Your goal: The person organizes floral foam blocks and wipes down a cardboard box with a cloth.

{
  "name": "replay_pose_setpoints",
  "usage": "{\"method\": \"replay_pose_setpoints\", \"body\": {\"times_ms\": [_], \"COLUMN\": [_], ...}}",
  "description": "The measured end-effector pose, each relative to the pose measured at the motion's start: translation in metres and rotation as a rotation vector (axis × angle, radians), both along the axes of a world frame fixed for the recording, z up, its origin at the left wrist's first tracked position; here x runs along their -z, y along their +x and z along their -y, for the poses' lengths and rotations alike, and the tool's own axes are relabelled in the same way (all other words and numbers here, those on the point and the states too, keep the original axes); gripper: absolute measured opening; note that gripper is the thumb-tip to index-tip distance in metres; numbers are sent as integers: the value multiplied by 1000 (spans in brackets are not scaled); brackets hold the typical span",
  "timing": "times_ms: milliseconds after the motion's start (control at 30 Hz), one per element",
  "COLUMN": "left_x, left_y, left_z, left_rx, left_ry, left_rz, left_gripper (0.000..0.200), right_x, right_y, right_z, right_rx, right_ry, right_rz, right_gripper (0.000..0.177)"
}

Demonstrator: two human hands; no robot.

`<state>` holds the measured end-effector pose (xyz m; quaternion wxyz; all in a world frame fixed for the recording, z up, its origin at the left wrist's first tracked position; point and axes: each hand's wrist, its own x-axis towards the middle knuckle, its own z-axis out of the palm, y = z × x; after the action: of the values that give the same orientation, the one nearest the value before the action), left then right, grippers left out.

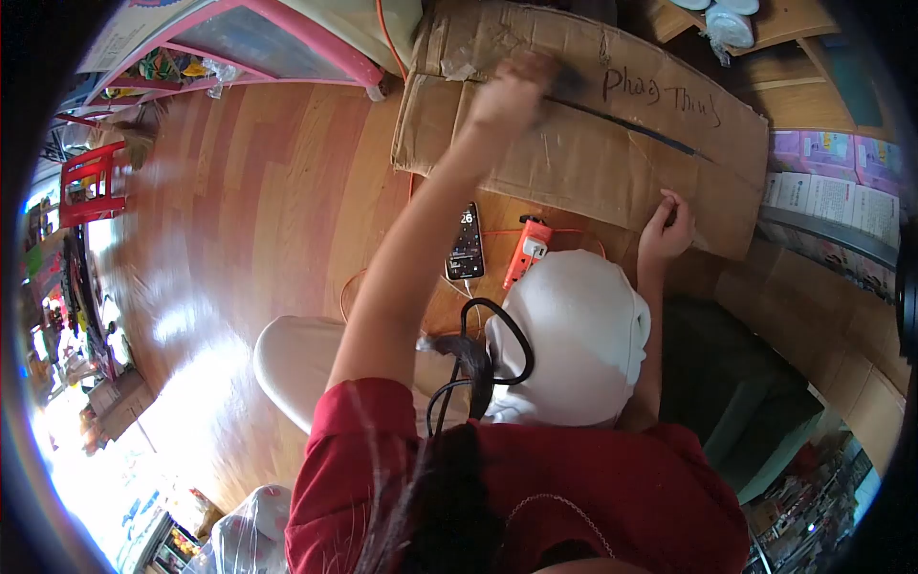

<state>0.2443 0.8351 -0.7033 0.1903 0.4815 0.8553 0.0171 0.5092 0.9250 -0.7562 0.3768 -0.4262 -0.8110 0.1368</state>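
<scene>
Head view: the left grip (516,91), blurred, is closed around a dark tool (571,84) whose kind I cannot tell. It hangs over the upper part of the cardboard (574,167), which is spread on the floor (249,210). A dark line (650,129) runs across the cardboard to the right of this grip, below some handwriting (660,94). The right grip (666,225) sits at the cardboard's near edge with its fingers curled against it; whether it pinches the sheet I cannot tell. Between the grips, nearer the body, a phone (466,241) and an orange power strip (528,251) lie just beside each other, above a white-clad knee (574,335).
</scene>
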Motion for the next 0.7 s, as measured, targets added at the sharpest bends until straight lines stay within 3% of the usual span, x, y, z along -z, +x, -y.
{"method": "replay_pose_setpoints", "body": {"times_ms": [67,133,200,233,267,367,467,567,700], "left_x": [55,59,15,13,44,24,19,34,30], "left_y": [-53,-75,-70,-68,-84,-44,7,17,-22], "left_z": [36,68,88,104,126,128,96,61,77], "left_rx": [97,-78,-380,-417,-284,-367,-102,97,58], "left_ry": [322,399,86,310,421,498,541,456,416], "left_rz": [-463,-325,-144,-259,-441,-281,-102,-138,-327], "left_gripper": [55,56,51,47,44,44,43,43,48], "right_x": [1,2,1,0,0,1,2,3,-2], "right_y": [-3,-3,-4,-4,-5,-2,-4,-3,-2], "right_z": [1,-1,-1,1,0,0,0,-3,2], "right_rx": [-8,1,23,38,40,63,53,59,61], "right_ry": [8,29,24,20,8,-5,8,18,-25], "right_rz": [-5,-8,5,9,10,7,12,21,-1], "right_gripper": [11,11,11,11,10,10,10,10,10]}}
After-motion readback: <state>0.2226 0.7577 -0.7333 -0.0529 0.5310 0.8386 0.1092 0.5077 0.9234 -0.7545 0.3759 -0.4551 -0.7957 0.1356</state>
